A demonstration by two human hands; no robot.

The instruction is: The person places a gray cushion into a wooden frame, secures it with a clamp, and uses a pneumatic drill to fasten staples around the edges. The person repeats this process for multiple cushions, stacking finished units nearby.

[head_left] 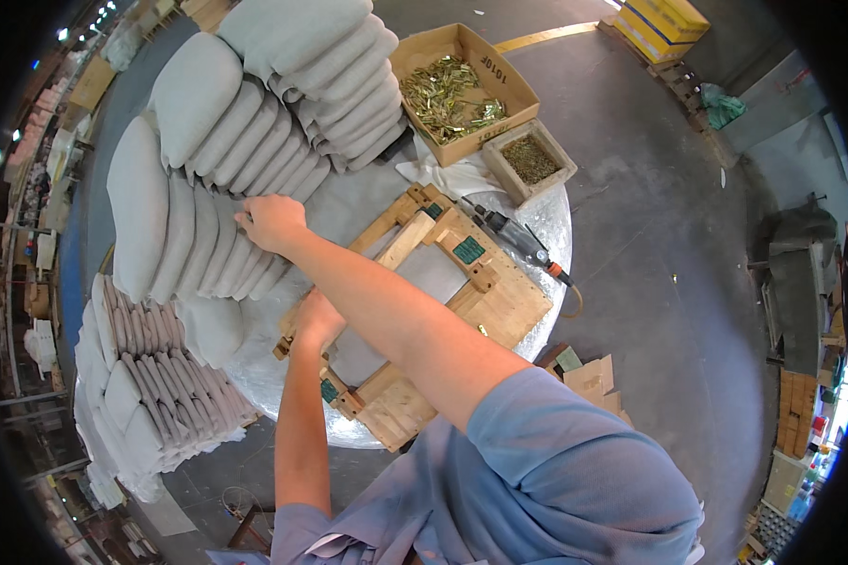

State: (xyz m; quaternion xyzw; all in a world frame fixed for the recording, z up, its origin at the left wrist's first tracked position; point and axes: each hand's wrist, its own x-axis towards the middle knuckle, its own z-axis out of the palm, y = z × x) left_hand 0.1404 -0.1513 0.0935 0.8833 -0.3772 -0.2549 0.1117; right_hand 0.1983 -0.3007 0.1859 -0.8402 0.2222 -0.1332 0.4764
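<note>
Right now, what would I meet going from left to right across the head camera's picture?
Lower-left pile of grey pads → right hand, at the larger grey pads → left hand → open cardboard box holding small metal pieces → yellow box → green bundle.

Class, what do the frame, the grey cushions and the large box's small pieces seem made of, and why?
Frame: apparently bare wood, matte, from its tan boards. Cushions: probably matte fabric over padding, given their soft, rounded edges. Pieces: likely metal, shiny, from bright yellowish glints; plating unclear.
</note>
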